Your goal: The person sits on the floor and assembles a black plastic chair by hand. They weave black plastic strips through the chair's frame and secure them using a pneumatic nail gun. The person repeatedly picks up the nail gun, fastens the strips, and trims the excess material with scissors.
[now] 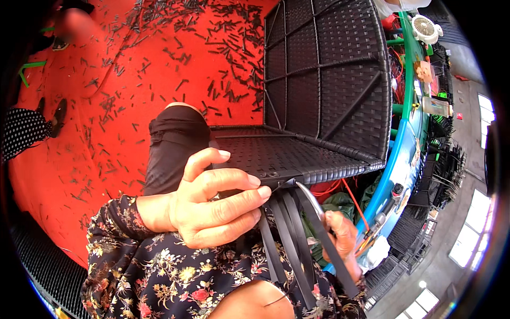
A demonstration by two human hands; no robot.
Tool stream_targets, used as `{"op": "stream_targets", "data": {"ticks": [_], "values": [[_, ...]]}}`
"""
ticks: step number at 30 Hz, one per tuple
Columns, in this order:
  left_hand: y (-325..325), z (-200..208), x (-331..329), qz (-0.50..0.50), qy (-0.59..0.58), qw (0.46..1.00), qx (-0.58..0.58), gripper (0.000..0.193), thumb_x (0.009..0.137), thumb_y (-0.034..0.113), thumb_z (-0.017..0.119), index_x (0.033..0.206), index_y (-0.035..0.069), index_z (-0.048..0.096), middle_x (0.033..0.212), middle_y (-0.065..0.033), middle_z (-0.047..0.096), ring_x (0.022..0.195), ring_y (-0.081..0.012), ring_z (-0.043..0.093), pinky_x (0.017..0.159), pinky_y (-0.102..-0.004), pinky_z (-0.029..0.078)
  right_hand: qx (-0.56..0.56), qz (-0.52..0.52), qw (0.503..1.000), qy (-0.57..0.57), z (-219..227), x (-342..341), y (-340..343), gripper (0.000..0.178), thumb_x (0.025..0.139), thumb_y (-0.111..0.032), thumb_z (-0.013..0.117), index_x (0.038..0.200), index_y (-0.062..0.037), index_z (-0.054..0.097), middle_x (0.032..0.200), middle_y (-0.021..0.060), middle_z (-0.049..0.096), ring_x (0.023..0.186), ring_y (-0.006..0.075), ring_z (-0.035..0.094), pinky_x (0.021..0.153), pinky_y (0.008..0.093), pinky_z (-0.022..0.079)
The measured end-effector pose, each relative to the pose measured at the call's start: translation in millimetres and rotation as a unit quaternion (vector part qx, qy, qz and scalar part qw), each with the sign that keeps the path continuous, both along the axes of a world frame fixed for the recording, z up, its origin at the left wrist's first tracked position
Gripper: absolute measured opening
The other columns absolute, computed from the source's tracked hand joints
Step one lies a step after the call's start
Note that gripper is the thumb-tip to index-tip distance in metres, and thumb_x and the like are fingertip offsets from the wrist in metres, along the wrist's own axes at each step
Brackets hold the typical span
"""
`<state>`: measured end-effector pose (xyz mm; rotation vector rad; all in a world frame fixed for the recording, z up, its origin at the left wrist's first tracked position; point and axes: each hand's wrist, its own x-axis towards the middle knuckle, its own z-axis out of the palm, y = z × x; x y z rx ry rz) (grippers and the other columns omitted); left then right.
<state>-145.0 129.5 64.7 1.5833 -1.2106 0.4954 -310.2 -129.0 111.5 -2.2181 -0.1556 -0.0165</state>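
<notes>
A black woven chair frame point(329, 74) of flat plastic strips lies in front of me, one panel upright and one flat panel point(265, 151) reaching toward my lap. At the flat panel's near corner, my left hand point(215, 207) is closed, its fingertips pressed together beside the edge; what they pinch is hidden. My right hand point(341, 234) grips a curved silver metal tool point(309, 198), whose tip meets the panel's edge. Its handle is covered by the fingers. Several loose black strips point(295, 239) hang from that edge between my hands, over my lap.
Cut black strip pieces point(228, 40) litter the red floor point(69, 175). A blue-rimmed table point(396, 165) curves along the right, bearing tools and a clear plastic box point(436, 106). A white fan point(426, 29) stands farther off. Another person's shoe point(59, 117) shows at left.
</notes>
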Motion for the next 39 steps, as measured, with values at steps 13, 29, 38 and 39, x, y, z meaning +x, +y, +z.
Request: {"op": "stream_targets", "data": {"ticks": [13, 29, 38, 39], "values": [[2, 5, 6, -0.039, 0.018, 0.999, 0.008, 0.013, 0.065, 0.012, 0.066, 0.077, 0.007, 0.064, 0.096, -0.0088, 0.067, 0.088, -0.0238, 0.061, 0.087, -0.051, 0.038, 0.183, -0.142, 0.967, 0.108, -9, -39, 47, 0.041, 0.09, -0.011, 0.054, 0.126, 0.0053, 0.045, 0.087, 0.0105, 0.062, 0.065, 0.0144, 0.058, 0.061, 0.0258, 0.048], [1, 5, 5, -0.037, 0.034, 0.999, -0.019, 0.012, 0.065, 0.011, 0.066, 0.076, 0.006, 0.065, 0.096, -0.0087, 0.067, 0.088, -0.0243, 0.062, 0.086, -0.0512, 0.038, 0.254, -0.244, 0.895, 0.273, -4, -8, 71, 0.029, 0.09, -0.007, 0.051, 0.115, 0.006, 0.05, 0.098, 0.0176, 0.067, 0.085, 0.0245, 0.068, 0.074, 0.0325, 0.054], [6, 4, 12, -0.028, 0.0, 0.999, 0.018, 0.019, 0.061, 0.004, 0.064, 0.08, 0.005, 0.06, 0.095, -0.0135, 0.066, 0.085, -0.0276, 0.06, 0.081, -0.0527, 0.04, -0.016, -0.101, 0.993, 0.066, 8, 7, 46, 0.032, 0.086, -0.006, 0.054, 0.114, 0.0087, 0.051, 0.074, 0.0106, 0.063, 0.06, 0.0196, 0.062, 0.055, 0.0292, 0.049], [7, 3, 13, -0.023, -0.001, 1.0, 0.018, 0.019, 0.061, 0.005, 0.064, 0.079, 0.005, 0.06, 0.094, -0.0137, 0.066, 0.084, -0.0277, 0.06, 0.081, -0.0527, 0.041, -0.062, -0.077, 0.993, 0.056, 7, 13, 47, 0.034, 0.086, -0.006, 0.054, 0.116, 0.009, 0.051, 0.072, 0.0105, 0.062, 0.058, 0.0204, 0.061, 0.055, 0.0295, 0.048]]}}
